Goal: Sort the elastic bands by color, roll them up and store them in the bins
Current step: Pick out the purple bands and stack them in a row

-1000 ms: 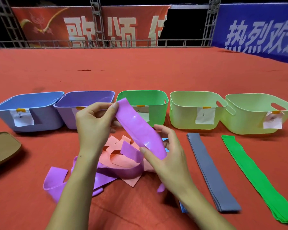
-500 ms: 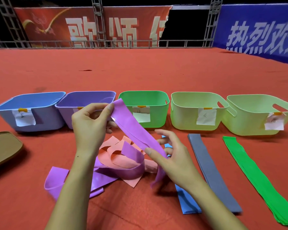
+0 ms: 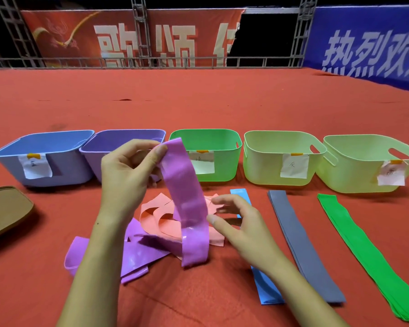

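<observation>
My left hand (image 3: 125, 175) pinches the top end of a purple band (image 3: 187, 199) and holds it up in front of the purple bin (image 3: 118, 140). The band hangs down into a tangle of purple bands (image 3: 137, 253) and pink bands (image 3: 151, 215) on the red cloth. My right hand (image 3: 243, 227) is beside the hanging band with its fingers loosely curled, holding nothing. To the right lie a flat blue band (image 3: 265, 289), a grey stack (image 3: 300, 241) and a green stack (image 3: 359, 251).
Five labelled bins stand in a row: blue (image 3: 40, 142), purple, green (image 3: 208, 135), and two pale green bins (image 3: 281, 140) (image 3: 368, 147). A brown flat object (image 3: 5, 208) lies at the left edge. Banners and a metal rail close off the back.
My right hand has let go of the purple band and drawn slightly right. The band now hangs straight down from my left hand instead of slanting across.
</observation>
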The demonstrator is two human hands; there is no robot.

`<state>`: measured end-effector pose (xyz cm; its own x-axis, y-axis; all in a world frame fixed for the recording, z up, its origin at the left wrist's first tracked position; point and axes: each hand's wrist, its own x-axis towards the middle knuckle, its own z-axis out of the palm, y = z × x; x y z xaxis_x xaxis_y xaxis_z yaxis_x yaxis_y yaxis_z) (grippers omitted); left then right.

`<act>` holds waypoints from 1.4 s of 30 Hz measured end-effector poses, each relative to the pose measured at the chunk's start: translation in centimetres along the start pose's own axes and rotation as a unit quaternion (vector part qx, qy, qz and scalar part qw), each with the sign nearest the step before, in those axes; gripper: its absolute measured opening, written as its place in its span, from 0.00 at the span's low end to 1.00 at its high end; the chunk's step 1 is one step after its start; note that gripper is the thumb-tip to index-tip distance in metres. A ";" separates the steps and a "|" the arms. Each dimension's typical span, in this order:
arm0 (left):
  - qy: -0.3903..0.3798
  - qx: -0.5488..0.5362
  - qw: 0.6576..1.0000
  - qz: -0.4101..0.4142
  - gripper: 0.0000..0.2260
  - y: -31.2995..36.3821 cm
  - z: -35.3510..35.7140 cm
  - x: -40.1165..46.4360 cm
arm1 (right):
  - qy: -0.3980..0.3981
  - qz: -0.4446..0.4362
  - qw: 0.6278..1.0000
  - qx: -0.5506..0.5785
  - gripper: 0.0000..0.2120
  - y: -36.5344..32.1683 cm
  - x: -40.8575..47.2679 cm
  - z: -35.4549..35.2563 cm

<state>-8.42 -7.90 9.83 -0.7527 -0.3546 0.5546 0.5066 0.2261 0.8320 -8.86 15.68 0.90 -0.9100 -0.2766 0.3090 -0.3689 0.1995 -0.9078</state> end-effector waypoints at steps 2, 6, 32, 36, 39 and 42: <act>-0.020 -0.020 1.000 0.003 0.04 0.7 0.2 -0.2 | -0.004 -0.007 0.999 0.040 0.16 -0.1 0.0 0.2; -0.009 -0.050 0.999 -0.012 0.06 1.1 0.7 -0.3 | -0.009 -0.008 0.990 0.141 0.10 -0.6 -0.1 0.7; 0.160 -0.011 0.986 -0.045 0.08 -1.5 -1.4 1.0 | -0.046 0.021 0.982 0.184 0.28 -1.0 -0.5 1.2; 0.182 -0.012 0.981 -0.064 0.07 -2.6 -2.2 1.3 | -0.051 -0.006 0.985 0.167 0.24 -1.3 -0.5 0.8; 0.192 -0.009 0.978 -0.078 0.06 -3.1 -2.0 1.2 | -0.091 -0.001 0.983 0.158 0.22 -1.6 -0.8 0.7; 0.203 -0.006 0.976 -0.080 0.06 -3.4 -1.8 1.1 | -0.122 0.015 0.979 0.162 0.23 -1.4 -1.1 0.5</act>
<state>-10.17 -10.63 7.61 -0.5957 -0.7150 0.3659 0.4029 0.1281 0.9062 -7.25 15.20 1.68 -0.8321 -0.5001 0.2399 -0.2272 -0.0873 -0.9699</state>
